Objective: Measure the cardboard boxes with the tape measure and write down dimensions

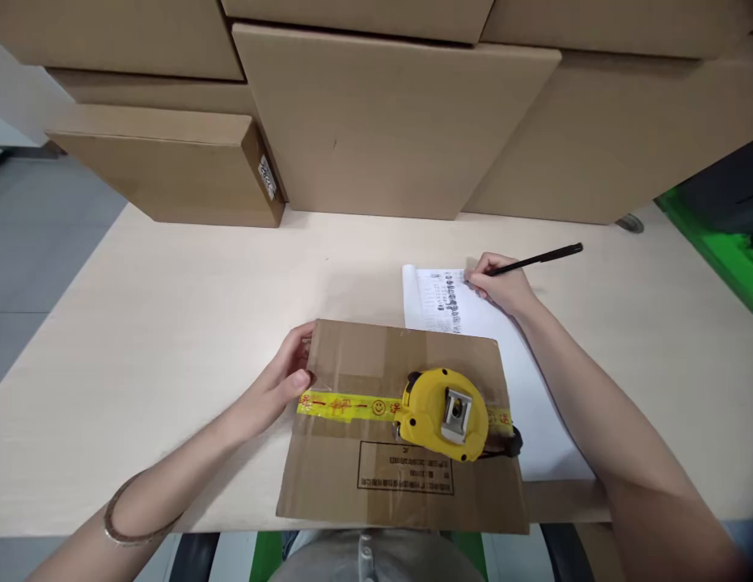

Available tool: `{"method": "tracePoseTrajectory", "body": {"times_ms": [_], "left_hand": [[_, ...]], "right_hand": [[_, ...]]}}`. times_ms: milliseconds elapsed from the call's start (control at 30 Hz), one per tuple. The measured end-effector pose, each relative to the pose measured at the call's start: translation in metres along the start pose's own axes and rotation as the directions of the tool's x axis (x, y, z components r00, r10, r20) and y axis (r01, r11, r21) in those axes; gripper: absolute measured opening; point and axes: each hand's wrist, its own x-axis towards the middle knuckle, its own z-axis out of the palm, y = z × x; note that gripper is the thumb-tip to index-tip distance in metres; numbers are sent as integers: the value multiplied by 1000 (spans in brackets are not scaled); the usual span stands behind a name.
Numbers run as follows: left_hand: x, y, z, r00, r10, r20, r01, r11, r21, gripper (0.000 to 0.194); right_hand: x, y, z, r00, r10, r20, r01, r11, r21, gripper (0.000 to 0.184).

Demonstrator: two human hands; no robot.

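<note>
Currently, left hand (288, 373) half-curled, gripping cardboard box (357, 436), yellow tape measure (437, 414) on top; right hand (503, 283) pinching black pen (543, 258) at paper (496, 319).

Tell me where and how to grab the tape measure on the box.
Probably pinch the tape measure across its case's rounded sides, from above: it lies flat on the box, metal clip facing up, nothing over it.

Pen (549, 255) blk; paper (515, 364) wht w/ dk print; carton (333, 477) at near edge of bench (230, 299) brn w/ blk print, yel tape strip (327, 406) w/ red marks; tape measure (421, 404) yel, silver clip (457, 415); bench pale beige; boxes (376, 121) along far edge mostly plain brn
</note>
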Motion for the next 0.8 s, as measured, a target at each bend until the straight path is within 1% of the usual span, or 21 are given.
{"method": "tracePoseTrajectory", "body": {"times_ms": [300, 400, 533, 667, 800], "left_hand": [[0, 1, 1, 1000, 10, 4, -10, 1000, -17, 79], [0, -2, 1, 1000, 4, 4, -4, 1000, -12, 79], [0, -7, -1, 999, 33, 4, -33, 999, -18, 79], [0, -4, 0, 1000, 8, -1, -8, 1000, -16, 81], [-1, -2, 2, 1000, 11, -9, -11, 1000, -21, 79]], "right_hand": [[-1, -1, 0, 1000, -9, 15, 9, 999, -40, 27], [-1, -1, 0, 1000, -4, 22, 5, 999, -41, 28], [0, 1, 0, 1000, -3, 14, 4, 999, -40, 26], [1, 3, 0, 1000, -16, -3, 16, 998, -64, 26], [3, 2, 0, 1000, 2, 25, 1, 994, -105, 28]]}}
